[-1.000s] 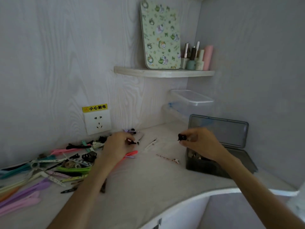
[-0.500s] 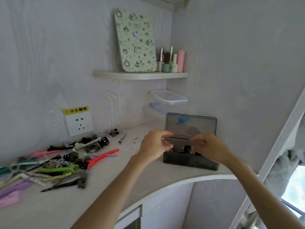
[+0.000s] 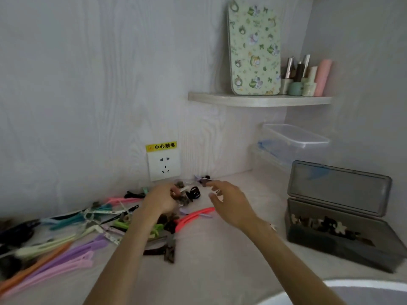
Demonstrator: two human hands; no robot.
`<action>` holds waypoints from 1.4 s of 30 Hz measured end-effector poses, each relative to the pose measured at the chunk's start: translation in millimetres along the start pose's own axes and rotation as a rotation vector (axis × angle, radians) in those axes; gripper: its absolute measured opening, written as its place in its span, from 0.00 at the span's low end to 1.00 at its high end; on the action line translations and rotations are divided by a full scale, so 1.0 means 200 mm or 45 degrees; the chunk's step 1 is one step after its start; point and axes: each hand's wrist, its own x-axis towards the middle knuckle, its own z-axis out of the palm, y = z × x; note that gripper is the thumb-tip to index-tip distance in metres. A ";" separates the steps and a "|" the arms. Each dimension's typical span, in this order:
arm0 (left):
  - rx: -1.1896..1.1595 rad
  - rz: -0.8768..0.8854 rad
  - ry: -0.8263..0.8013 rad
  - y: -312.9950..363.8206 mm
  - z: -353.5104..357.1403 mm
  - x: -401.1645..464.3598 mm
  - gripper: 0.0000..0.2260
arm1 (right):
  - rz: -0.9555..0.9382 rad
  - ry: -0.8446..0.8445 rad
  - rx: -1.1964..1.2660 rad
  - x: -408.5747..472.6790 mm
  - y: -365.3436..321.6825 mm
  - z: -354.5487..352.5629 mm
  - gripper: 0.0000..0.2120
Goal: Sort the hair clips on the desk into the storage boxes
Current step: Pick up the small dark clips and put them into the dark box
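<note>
Many hair clips lie on the white desk: long pastel ones (image 3: 66, 241) at the left, a coral one (image 3: 196, 214), a black claw clip (image 3: 193, 192) and small dark ones by the wall. My left hand (image 3: 161, 200) is curled over the small clips, its fingers pinched on a small hair clip (image 3: 178, 191). My right hand (image 3: 229, 204) hovers beside it with fingers spread, its index tip at a small dark clip (image 3: 204, 183). A dark grey storage box (image 3: 330, 245) stands at the right, lid (image 3: 339, 188) up, with small clips inside. A clear lidded box (image 3: 295, 139) stands behind it.
A wall socket (image 3: 164, 166) with a yellow warning label sits behind the clips. Above the boxes, a corner shelf (image 3: 259, 100) carries a patterned tin and several bottles. A tiny star clip (image 3: 273, 226) lies near my right wrist. The desk's curved front edge (image 3: 352, 287) is at the lower right.
Both hands have left the grey box and moved left to the small clips below the socket. My view has swung back left with them.
</note>
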 end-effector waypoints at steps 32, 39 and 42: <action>-0.607 0.416 0.197 0.11 -0.17 -0.13 0.13 | 0.163 0.241 0.650 -0.11 0.03 -0.21 0.04; -0.484 0.708 0.034 0.64 0.25 -0.22 0.02 | 0.247 0.378 0.196 -0.49 0.31 -0.68 0.12; -0.521 0.738 -0.051 0.86 0.43 -0.26 0.12 | 0.237 0.202 0.111 -0.60 0.41 -0.80 0.20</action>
